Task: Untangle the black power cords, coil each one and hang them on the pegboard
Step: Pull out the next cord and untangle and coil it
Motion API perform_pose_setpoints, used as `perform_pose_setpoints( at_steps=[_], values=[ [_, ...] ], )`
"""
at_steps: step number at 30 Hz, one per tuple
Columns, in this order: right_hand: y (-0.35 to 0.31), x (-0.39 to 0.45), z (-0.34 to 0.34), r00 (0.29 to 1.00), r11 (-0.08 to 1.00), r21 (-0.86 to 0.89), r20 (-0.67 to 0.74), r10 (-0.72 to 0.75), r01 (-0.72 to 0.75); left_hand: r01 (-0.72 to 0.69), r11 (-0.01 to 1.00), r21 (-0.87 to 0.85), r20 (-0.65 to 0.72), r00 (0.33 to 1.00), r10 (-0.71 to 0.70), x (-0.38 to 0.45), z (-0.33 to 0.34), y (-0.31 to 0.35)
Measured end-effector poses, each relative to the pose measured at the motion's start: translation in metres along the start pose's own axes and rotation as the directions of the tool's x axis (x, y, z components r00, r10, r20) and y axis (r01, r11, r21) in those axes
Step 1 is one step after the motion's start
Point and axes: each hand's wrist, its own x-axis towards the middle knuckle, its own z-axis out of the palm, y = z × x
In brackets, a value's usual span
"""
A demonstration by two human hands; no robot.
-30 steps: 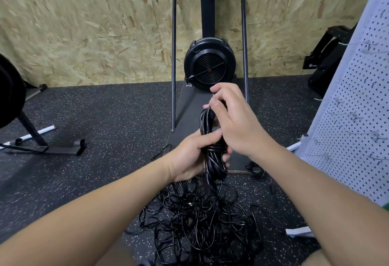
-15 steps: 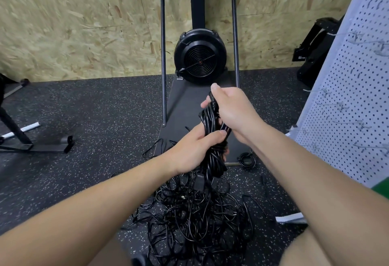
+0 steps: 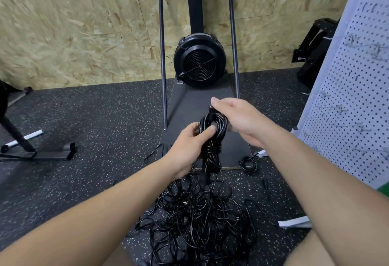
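- Coiled cord point(image 3: 213, 137), a black bundle cinched by wraps around its middle, hangs upright above the near end of the exercise machine point(image 3: 199, 63) base board.
- Left hand point(image 3: 189, 145) grips the bundle at its waist, thumb pressed across the front of the upper loop, fingers curled behind.
- Right hand point(image 3: 237, 118) sits at the top of the loop, forefinger and thumb pinching the cord's end there; its other fingers are hidden.
- Tangled cords point(image 3: 200, 221) lie heaped on the speckled floor just nearer than the board.
- Small coil point(image 3: 248, 163) rests on the floor at the board's near right corner.
- Pegboard point(image 3: 357, 97), white with wire hooks, stands right of the machine.
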Motion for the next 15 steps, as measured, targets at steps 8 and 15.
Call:
perform_pose_setpoints(
  at_steps=[8, 15],
  values=[
    [0.036, 0.004, -0.04, 0.949, 0.951, 0.019, 0.077, 0.306, -0.309, 0.155, 0.987, -0.051, -0.006, 0.988, -0.156, 0.062, 0.013, -0.008],
    [0.126, 0.012, -0.071, 0.962, 0.963, -0.028, -0.066, 0.265, -0.267, 0.236, 0.972, -0.01, 0.024, 0.972, -0.236, 0.12, 0.047, -0.106]
  ],
)
